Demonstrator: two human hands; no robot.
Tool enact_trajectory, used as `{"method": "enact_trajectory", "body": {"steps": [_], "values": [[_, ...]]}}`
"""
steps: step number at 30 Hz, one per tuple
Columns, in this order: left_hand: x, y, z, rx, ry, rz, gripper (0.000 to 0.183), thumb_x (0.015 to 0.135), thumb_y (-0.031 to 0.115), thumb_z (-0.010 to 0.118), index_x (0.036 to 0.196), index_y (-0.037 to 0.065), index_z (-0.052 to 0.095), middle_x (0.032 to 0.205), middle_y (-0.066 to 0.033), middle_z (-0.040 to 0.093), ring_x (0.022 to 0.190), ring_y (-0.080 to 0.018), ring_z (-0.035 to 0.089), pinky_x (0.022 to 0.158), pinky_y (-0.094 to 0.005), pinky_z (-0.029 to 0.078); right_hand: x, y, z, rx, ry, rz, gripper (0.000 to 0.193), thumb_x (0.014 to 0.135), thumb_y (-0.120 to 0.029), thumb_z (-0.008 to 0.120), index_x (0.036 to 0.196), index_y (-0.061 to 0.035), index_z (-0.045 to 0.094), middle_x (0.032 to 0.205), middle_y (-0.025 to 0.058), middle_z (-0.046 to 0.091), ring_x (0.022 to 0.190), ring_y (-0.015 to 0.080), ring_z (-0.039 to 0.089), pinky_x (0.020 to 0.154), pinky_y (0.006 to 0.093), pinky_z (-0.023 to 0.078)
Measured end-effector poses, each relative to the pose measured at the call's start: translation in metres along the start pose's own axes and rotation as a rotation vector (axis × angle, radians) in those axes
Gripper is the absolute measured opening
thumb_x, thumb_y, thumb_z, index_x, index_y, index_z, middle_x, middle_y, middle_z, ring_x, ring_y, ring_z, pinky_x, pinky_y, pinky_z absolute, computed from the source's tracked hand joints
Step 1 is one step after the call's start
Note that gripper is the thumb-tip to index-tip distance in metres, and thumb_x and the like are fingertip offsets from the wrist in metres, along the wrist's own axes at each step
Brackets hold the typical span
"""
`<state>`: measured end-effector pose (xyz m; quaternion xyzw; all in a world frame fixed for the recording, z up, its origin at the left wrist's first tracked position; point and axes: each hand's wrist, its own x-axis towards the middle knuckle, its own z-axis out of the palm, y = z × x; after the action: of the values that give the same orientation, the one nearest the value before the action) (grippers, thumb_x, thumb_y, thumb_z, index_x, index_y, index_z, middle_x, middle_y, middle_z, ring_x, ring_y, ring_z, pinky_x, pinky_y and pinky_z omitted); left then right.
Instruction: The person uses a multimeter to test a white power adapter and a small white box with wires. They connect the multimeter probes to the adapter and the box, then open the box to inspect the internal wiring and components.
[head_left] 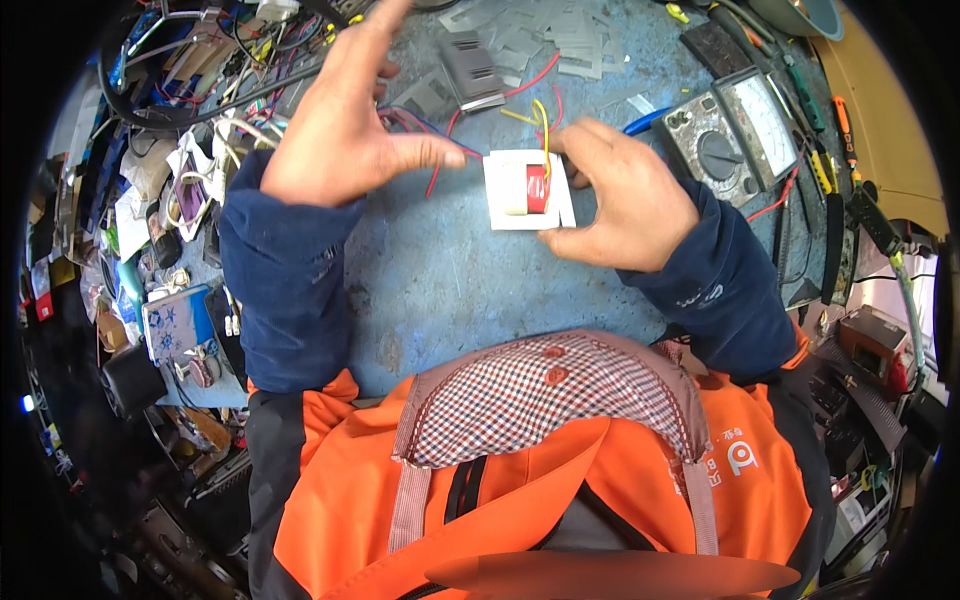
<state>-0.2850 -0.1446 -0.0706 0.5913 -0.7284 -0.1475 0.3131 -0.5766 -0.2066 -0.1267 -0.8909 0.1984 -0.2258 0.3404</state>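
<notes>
Between thumb and fingers of my right hand [632, 195] is a transformer coil bobbin [512, 218] with square white flanges. Red tape [537, 190] covers part of its winding. A yellow wire [546, 125] loops up from it, and thin red and blue wires trail off to its upper left. My left hand [335, 125] hovers to the left of the bobbin, holding nothing. Its fingers stretch away from me and its thumb points at the bobbin without gripping it. Farther off, a dark metal block with slots [472, 72] lies on the blue worktop [450, 290].
Thin grey metal plates [585, 45] are scattered at the far side. An analog multimeter [715, 150] sits to the right, near a blue pen-like tool [645, 122] and an orange-handled screwdriver [845, 130]. Cables, bags and tools crowd the left, with a black cable [150, 122] arching there.
</notes>
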Motion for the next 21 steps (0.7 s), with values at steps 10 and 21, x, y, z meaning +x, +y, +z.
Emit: {"method": "enact_trajectory", "body": {"steps": [10,21], "values": [[-0.042,0.011,0.055,-0.146,-0.242,0.049,0.067,0.069,0.013,0.094,0.128,-0.004,0.068,0.118,-0.0153,0.069,0.101,-0.0261,0.072,0.090,-0.0364,0.061,0.002,0.001,-0.006,0.005,-0.046,-0.009,0.051,0.070,-0.021,0.085,0.109,0.0026,0.062,0.097,0.0226,0.065,0.090,0.0456,0.067,0.077,0.0505,0.056],[-0.042,0.016,0.048,-0.104,-0.314,0.010,0.071,0.069,0.016,0.094,0.131,-0.002,0.065,0.123,-0.0160,0.066,0.108,-0.0296,0.071,0.092,-0.0380,0.060,0.006,-0.001,-0.054,-0.548,0.314,-0.001,0.065,0.073,-0.029,0.093,0.121,0.0038,0.064,0.101,0.0189,0.067,0.095,0.0398,0.069,0.081,0.0453,0.057]]}}
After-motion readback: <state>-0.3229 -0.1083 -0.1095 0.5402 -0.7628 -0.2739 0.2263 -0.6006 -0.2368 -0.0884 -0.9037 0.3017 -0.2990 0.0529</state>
